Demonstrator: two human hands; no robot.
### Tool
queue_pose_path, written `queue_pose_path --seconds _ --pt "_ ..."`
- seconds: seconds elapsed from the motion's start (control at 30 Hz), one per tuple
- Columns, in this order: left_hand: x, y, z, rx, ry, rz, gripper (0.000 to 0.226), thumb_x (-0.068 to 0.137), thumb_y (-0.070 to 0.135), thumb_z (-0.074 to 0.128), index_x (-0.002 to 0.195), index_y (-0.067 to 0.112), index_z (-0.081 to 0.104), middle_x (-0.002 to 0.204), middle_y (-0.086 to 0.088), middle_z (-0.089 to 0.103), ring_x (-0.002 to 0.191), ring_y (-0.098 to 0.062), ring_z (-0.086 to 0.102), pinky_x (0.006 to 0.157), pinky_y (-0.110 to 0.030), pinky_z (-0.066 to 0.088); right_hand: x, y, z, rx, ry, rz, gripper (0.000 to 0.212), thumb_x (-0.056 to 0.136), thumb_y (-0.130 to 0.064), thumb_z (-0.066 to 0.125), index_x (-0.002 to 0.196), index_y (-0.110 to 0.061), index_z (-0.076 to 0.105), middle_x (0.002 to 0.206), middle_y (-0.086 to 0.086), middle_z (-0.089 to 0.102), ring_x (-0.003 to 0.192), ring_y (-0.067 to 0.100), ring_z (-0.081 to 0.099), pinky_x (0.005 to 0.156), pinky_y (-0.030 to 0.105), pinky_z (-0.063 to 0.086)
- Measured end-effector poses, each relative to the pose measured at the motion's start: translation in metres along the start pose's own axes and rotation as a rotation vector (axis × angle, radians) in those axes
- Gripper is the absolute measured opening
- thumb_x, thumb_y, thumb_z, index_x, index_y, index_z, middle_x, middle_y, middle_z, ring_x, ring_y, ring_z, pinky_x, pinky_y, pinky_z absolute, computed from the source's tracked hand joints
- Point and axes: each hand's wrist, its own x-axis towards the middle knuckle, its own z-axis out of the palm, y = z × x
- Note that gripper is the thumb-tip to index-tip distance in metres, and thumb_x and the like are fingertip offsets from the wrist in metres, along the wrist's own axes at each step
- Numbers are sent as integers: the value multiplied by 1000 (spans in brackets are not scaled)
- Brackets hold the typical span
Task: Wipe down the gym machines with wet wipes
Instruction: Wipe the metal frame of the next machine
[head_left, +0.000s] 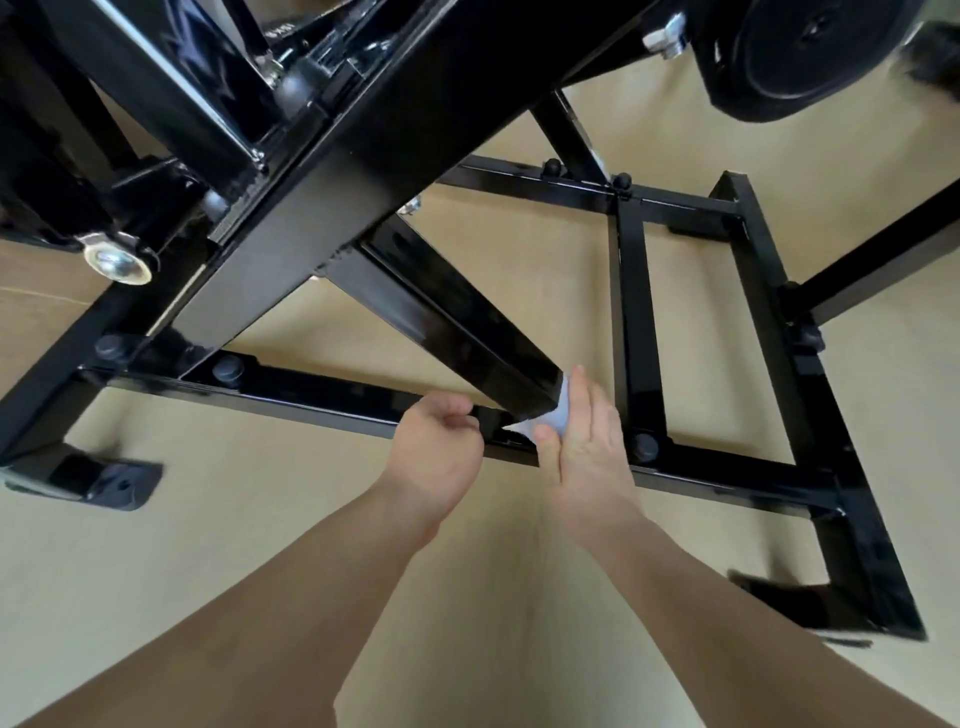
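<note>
Inspection at the near base of the black-painted steel gym machine frame (768, 291): the right hand (582, 452) holds a crumpled pale blue-white wet wipe (555, 413) against the lower end of the glossy black diagonal steel strut (457, 322), just where that strut meets the near black horizontal base rail (311, 402); the thumb lies across the wipe and pins it to the fingers, which run up the strut's right face. The left hand (436, 447) sits just left of the joint, fingers curled at the rail's upper edge; whether it grips the rail or merely rests there cannot be told, the fingertips being turned away and blurred. Risks noted: the wipe is bunched small, so little of it meets the metal and the recess at the joint may well be missed; a loose white corner hangs below the thumb and could snag on the strut's square end, tearing or pulling free of the pinch; the round black plastic bolt cap (644, 447) stands just right of the right hand, and a rightward stroke along the rail could knock the knuckles on it; the large black sloping main beam (395, 130) passes above the hands, and a careless rise could bring the head against it; moisture dripping to the smooth tan floor (260, 519) could leave a slippery patch.
</note>
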Motion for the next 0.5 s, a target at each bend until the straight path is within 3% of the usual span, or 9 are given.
queue_pose_path --seconds 0.07,0.13,0.2,0.3,0.37,0.5 --pt "1 3 5 0 0 -2 23 97 11 54 114 23 64 105 5 69 103 -20 68 97 -43 57 1 -15 8 -3 55 -118 68 108 -51 24 162 -10 21 165 8 26 151 33 29 121 54 29" --pt "1 3 8 6 5 -5 20 98 14 54 112 24 65 105 3 68 103 -22 68 96 -45 57 1 -15 11 32 62 -136 64 110 -48 25 164 -15 19 170 3 20 157 25 18 127 46 19" --pt "0 2 12 10 2 -9 24 97 12 54 114 23 65 108 3 68 104 -23 67 97 -45 57 -1 8 9 52 46 -56 61 110 -47 24 165 -22 17 170 -8 14 159 12 9 128 39 14" --pt "0 -1 14 22 -14 -11 33 96 6 51 122 22 63 113 2 67 107 -22 65 96 -42 58 -6 43 -4 51 -122 112 64 108 -54 20 165 -27 7 172 -15 3 157 0 1 128 40 16" --pt "1 -1 14 30 -16 -13 36 95 5 51 124 22 63 116 2 67 109 -22 65 97 -42 57 -6 43 -5 32 -168 146 68 107 -54 19 165 -22 4 173 -9 1 158 5 -2 129 41 13" --pt "0 5 12 1 -5 -20 33 94 7 53 122 21 63 111 1 69 106 -22 67 97 -44 57 6 -11 2 38 -26 31 76 104 -58 18 164 -12 14 172 5 16 159 24 9 127 52 15"
